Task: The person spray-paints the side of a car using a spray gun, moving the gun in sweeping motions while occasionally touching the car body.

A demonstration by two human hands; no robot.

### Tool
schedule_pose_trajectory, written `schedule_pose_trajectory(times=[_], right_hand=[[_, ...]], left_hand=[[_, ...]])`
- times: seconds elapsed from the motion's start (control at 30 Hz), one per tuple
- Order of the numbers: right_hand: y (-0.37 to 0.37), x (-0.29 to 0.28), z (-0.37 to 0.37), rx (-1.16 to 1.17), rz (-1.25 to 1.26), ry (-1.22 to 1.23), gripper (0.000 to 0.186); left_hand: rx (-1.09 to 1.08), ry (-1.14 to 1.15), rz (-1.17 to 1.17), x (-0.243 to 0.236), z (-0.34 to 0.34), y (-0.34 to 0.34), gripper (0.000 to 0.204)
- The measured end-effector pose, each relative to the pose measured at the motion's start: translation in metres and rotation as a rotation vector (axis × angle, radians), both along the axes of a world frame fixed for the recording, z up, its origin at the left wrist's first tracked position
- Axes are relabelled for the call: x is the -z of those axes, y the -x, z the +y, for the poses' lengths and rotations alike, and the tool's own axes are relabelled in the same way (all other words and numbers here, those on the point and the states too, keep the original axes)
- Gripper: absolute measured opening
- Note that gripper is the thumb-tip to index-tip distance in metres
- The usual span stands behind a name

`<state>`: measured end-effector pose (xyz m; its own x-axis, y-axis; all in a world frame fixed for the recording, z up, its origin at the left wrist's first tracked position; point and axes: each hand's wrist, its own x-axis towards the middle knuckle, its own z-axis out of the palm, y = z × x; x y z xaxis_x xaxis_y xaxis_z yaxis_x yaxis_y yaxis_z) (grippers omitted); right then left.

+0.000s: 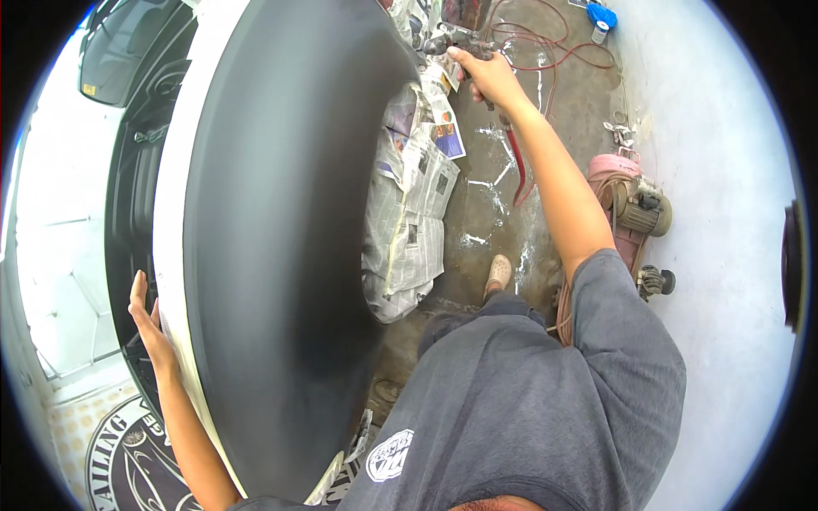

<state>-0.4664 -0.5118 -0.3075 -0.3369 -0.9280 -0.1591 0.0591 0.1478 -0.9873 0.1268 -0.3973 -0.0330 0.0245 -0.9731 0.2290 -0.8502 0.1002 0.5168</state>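
A spray gun (457,39) is in my right hand (492,79), held out at the far end of a matte dark car fender (273,221). From below its grip hangs a red hose (516,162). The fingers of my left hand (153,330) are stretched out and hold nothing, beside the white strip (173,204) along the fender's left edge; I cannot tell whether they touch it. Newspaper sheets (417,213) fill the wheel arch on the fender's right side.
A pink compressor (641,209) with a motor stands by the pale wall (733,255) on my right. Loops of hose (545,38) lie on the white-spattered floor (477,183). Farther off are a can (600,32) and a blue bag (601,15). My light clog (499,271) shows below.
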Motion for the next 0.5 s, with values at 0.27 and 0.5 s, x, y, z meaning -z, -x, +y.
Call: schedule_pose_trajectory(times=[0.27,0.5], right_hand=[[0.016,0.051,-0.039,0.111,-0.149,-0.045,0.038],[0.014,0.065,-0.019,0.102,-0.1,-0.028,0.042]], left_hand=[[-0.016,-0.021,0.055,0.0,-0.003,-0.007,0.084],[-0.047,-0.055,0.067,0.001,-0.005,-0.006,0.084]])
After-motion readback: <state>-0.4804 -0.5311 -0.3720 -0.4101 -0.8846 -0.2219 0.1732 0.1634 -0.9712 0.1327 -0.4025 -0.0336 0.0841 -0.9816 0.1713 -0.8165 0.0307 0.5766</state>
